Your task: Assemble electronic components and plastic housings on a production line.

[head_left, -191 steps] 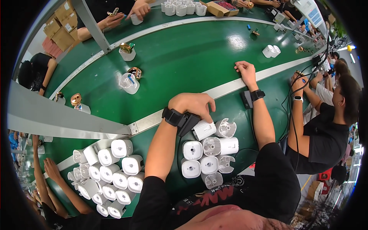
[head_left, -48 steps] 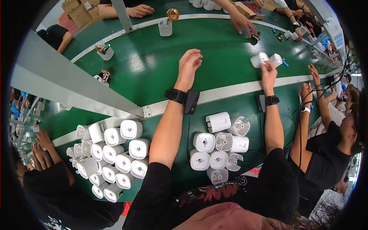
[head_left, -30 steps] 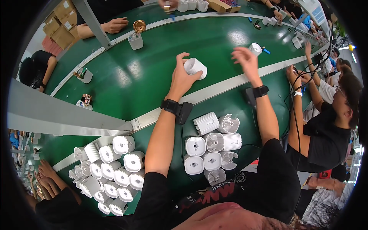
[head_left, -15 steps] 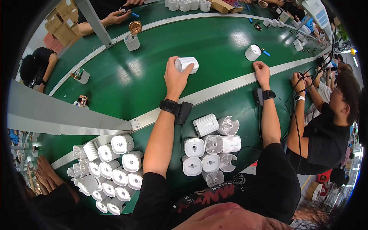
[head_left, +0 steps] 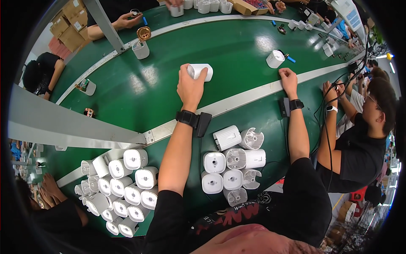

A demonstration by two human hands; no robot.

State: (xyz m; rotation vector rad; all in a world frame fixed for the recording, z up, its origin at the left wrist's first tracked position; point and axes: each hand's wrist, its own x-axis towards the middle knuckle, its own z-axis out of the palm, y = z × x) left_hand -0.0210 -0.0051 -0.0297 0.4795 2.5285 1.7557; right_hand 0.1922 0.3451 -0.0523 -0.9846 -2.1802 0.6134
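My left hand [head_left: 191, 88] is closed around the side of a white ribbed plastic housing [head_left: 200, 73], which lies on its side over the green belt [head_left: 169, 55]; its open end faces the palm. At the metal rail, my right hand [head_left: 289, 82] has its fingers curled together, and nothing shows between them. Just beyond that hand, a white housing [head_left: 275, 59] sits on the belt with a blue cylinder [head_left: 290, 59] beside it. Between my forearms stands a group of white housings [head_left: 233, 180], some ribbed side up, others showing their ends.
A larger pile of white housings [head_left: 120, 186] lies left of my left arm. Farther left on the belt are housings with copper-coloured parts [head_left: 144, 34]. A grey post [head_left: 76, 122] crosses the left side. Black cables [head_left: 323, 106] hang at right, beside a co-worker [head_left: 359, 135].
The housings on the belt have shifted left. My left hand has moved slightly left with the housing it holds. My right hand stays put. Across the belt, a co-worker's hand now reaches a white housing.
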